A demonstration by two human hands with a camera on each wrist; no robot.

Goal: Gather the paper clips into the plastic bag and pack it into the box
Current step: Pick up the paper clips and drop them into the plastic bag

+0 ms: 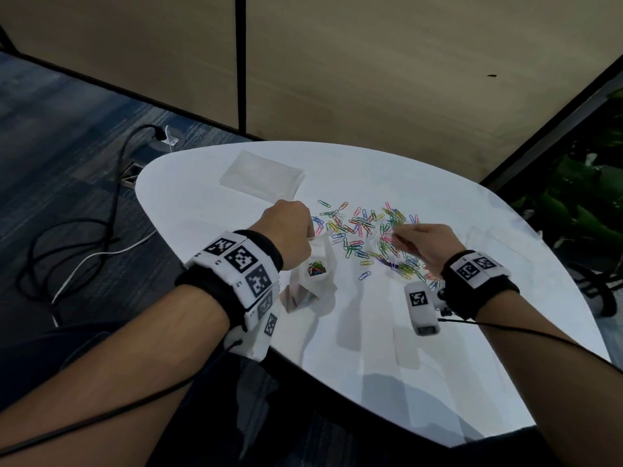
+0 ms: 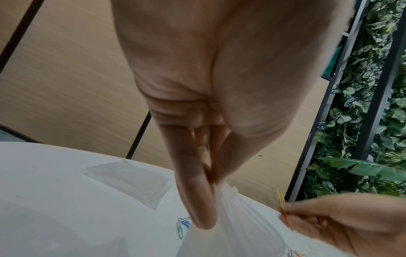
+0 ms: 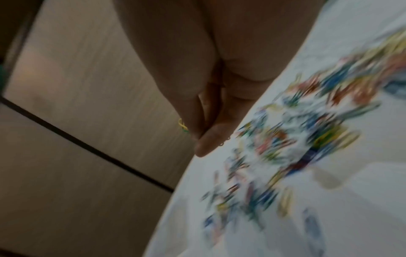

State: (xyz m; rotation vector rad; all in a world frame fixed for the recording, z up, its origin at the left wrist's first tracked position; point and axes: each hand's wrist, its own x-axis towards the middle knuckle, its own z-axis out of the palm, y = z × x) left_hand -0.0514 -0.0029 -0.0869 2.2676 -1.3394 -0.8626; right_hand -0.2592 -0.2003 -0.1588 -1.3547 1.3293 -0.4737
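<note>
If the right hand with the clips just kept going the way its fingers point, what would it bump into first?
Probably the plastic bag that the left hand holds up. The right hand, pinching paper clips, points left across the scattered clips toward it; depth is uncertain.

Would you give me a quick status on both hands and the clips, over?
Left hand pinches plastic bag open. Right hand pinches a few paper clips. Most clips loose on table. Nothing blocking.

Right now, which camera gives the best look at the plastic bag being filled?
The head view: the plastic bag hangs open from the left hand, with clips inside. The left wrist view shows only its pinched top edge close up. The right wrist view is blurred and does not show it.
</note>
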